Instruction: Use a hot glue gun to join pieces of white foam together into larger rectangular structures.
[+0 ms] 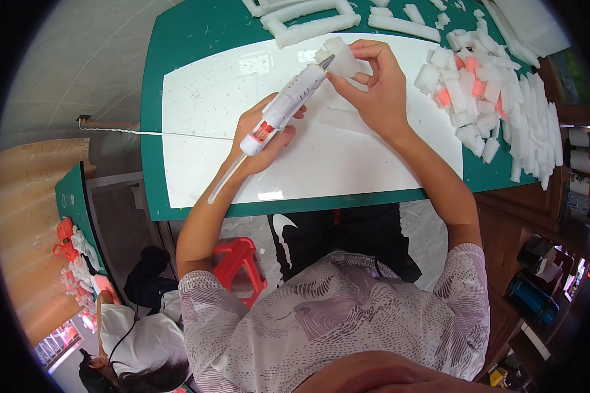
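My left hand (264,134) is wrapped round a white hot glue gun (285,108) with a red-orange part on its side. A clear glue stick (226,178) juts from the gun's back end. Between the fingertips of my right hand (377,85) is a small piece of white foam (339,57), held above the white board. The gun's metal nozzle points at this foam and appears to touch or nearly touch it. Beneath my right wrist a flat translucent white foam strip (345,120) lies on the white board (242,78).
White and pink foam pieces (469,85) are heaped at the right, beside long foam strips (534,131). Foam frames (314,23) lie along the green table's (152,164) far edge. The white cord (177,135) runs left. A red stool (239,265) stands below; another person (141,340) sits lower left.
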### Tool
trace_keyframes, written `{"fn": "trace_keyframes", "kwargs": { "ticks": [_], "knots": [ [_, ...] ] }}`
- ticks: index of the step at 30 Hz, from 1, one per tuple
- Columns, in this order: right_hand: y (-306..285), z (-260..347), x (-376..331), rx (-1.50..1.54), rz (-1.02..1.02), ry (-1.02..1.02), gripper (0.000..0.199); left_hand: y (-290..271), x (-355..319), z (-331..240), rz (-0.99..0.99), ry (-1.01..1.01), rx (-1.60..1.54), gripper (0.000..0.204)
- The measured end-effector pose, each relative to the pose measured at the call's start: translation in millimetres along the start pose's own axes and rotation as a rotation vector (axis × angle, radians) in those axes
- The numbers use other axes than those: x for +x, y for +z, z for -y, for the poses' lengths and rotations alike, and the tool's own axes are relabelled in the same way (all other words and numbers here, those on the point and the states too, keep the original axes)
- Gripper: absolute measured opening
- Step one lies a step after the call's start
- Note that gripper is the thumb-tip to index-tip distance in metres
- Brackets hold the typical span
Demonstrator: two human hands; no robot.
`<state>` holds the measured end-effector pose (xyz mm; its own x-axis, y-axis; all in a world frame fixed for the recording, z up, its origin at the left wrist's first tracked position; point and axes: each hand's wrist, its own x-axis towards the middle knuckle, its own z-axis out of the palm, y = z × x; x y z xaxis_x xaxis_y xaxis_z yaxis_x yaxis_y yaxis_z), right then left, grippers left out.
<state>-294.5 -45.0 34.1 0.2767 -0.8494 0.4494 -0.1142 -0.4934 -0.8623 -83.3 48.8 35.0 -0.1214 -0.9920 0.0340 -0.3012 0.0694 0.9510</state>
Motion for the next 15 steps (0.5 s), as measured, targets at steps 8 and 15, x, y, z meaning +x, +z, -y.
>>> {"fn": "trace_keyframes", "kwargs": {
  "ticks": [8, 15],
  "knots": [
    [-1.0, 2.6, 0.6, 0.007, 0.006, 0.037, 0.044, -0.2, 0.0, 1.1, -0.001, 0.014, -0.009, 0.036],
    [-2.2, 2.6, 0.7, 0.051, 0.010, 0.025, 0.044, -0.3, -1.2, -3.0, -0.023, -0.016, -0.036, 0.039]
  ]
}}
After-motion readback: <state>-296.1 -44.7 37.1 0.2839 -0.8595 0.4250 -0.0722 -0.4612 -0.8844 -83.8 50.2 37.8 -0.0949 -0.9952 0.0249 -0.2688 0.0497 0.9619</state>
